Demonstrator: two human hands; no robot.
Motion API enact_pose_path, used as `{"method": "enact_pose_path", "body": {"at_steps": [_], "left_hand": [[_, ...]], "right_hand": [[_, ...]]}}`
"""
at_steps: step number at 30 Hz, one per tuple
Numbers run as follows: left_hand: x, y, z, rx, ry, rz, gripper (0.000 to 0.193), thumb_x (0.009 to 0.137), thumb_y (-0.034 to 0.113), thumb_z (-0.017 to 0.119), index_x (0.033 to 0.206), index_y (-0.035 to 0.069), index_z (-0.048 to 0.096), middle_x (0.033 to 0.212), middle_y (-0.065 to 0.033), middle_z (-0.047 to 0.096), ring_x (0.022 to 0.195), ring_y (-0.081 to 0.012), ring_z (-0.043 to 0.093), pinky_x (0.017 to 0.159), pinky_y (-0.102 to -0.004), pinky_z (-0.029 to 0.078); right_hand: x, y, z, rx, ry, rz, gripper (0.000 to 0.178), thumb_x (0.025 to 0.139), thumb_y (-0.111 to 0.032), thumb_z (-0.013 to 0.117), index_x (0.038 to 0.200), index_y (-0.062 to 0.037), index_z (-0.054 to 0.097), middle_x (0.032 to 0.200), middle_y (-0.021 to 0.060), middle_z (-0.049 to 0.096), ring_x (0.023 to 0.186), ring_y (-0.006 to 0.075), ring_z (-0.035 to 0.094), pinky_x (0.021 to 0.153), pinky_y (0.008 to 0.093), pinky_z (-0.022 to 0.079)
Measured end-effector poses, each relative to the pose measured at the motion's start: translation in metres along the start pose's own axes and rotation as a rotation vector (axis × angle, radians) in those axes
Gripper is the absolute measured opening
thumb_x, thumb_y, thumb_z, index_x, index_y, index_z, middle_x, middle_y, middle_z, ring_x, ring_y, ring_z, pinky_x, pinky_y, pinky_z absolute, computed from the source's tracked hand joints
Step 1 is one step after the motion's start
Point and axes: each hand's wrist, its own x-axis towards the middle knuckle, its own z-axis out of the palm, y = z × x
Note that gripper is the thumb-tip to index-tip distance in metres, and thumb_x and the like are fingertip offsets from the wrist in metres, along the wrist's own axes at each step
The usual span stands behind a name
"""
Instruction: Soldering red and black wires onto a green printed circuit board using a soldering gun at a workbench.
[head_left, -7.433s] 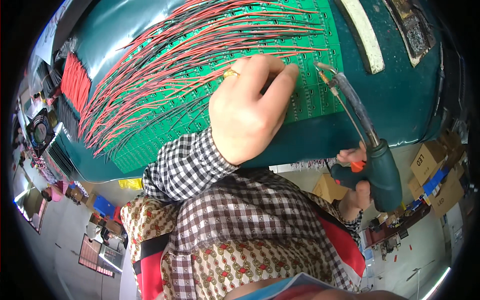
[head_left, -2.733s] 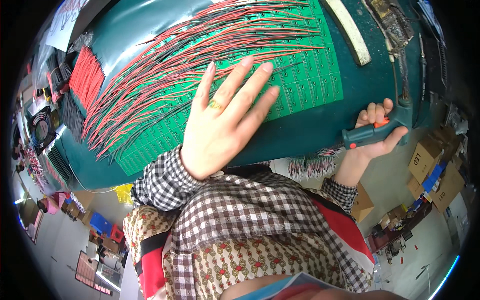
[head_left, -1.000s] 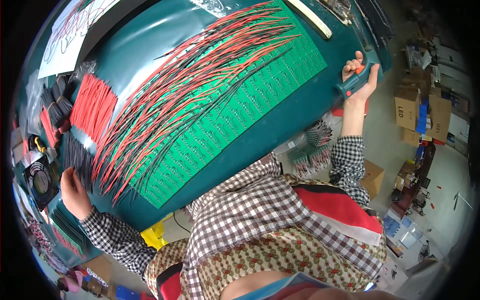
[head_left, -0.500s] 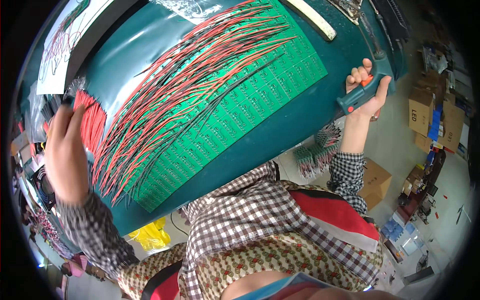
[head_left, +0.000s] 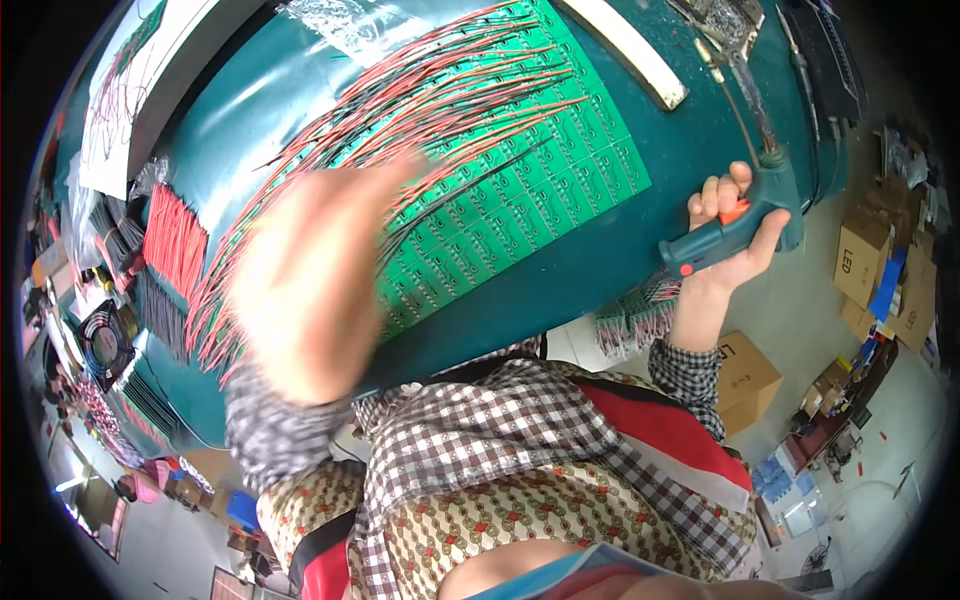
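My right hand [head_left: 738,272] is wrapped round a dark green soldering gun [head_left: 778,195] with an orange trigger, held beyond the right end of the board. The gun's long thin tip points away from me. My left hand [head_left: 310,275], smeared by motion, hovers over the left part of a big green circuit board panel [head_left: 575,195]. Whether its fingers hold anything cannot be made out. Rows of red and black wires [head_left: 400,108] run from the panel's far right part toward the left, and the left hand hides some of them.
Left of the panel lie a bundle of loose red wires [head_left: 175,240] and dark wires [head_left: 160,315]. A pale curved bar [head_left: 630,50] sits behind the panel, near a grimy metal holder [head_left: 735,20]. Cardboard boxes [head_left: 865,250] stand on the floor at right.
My left hand has swung right, from beside the red wire bundle to over the panel. My right hand still grips the soldering gun, slightly lower in view. The whole view has shifted a little.
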Motion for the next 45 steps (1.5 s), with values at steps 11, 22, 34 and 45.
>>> {"method": "enact_pose_path", "body": {"at_steps": [11,22,34,45], "left_hand": [[0.011,-0.009,0.065,-0.091,0.006,0.01,0.031,0.07,-0.006,0.066,0.1,0.004,0.067,0.085,-0.0065,0.059,0.071,-0.0214,0.059,0.058,-0.0299,0.048],[-0.014,-0.032,0.074,-0.074,0.071,0.0,0.032,0.066,-0.007,0.069,0.096,0.002,0.067,0.086,-0.0069,0.062,0.072,-0.0199,0.061,0.059,-0.0287,0.05],[-0.011,-0.039,0.087,-0.018,0.082,0.045,0.032,0.067,0.006,0.063,0.098,-0.001,0.065,0.09,-0.0075,0.056,0.074,-0.0202,0.056,0.06,-0.0282,0.05],[-0.016,-0.036,0.086,-0.013,0.072,0.023,0.032,0.066,0.005,0.062,0.097,-0.001,0.065,0.089,-0.0082,0.055,0.076,-0.0211,0.056,0.061,-0.0279,0.05]], "right_hand": [[-0.007,0.007,0.038,0.1,-0.003,0.087,0.073,0.092,-0.059,0.041,0.124,0.0068,0.045,0.086,0.008,0.058,0.08,0.0215,0.057,0.07,0.0372,0.053],[-0.053,-0.001,0.061,-0.424,-0.029,0.133,0.077,0.093,-0.054,0.041,0.128,0.0138,0.037,0.103,0.0187,0.06,0.098,0.0348,0.063,0.077,0.0394,0.058],[-0.06,0.002,0.066,-0.462,-0.065,0.2,0.076,0.089,-0.044,0.056,0.129,0.0168,0.035,0.108,0.0221,0.059,0.105,0.039,0.059,0.085,0.045,0.054],[-0.069,0.003,0.081,-0.771,-0.149,0.339,0.079,0.088,-0.045,0.056,0.128,0.0199,0.035,0.104,0.0209,0.057,0.098,0.0351,0.059,0.079,0.0408,0.057]]}}
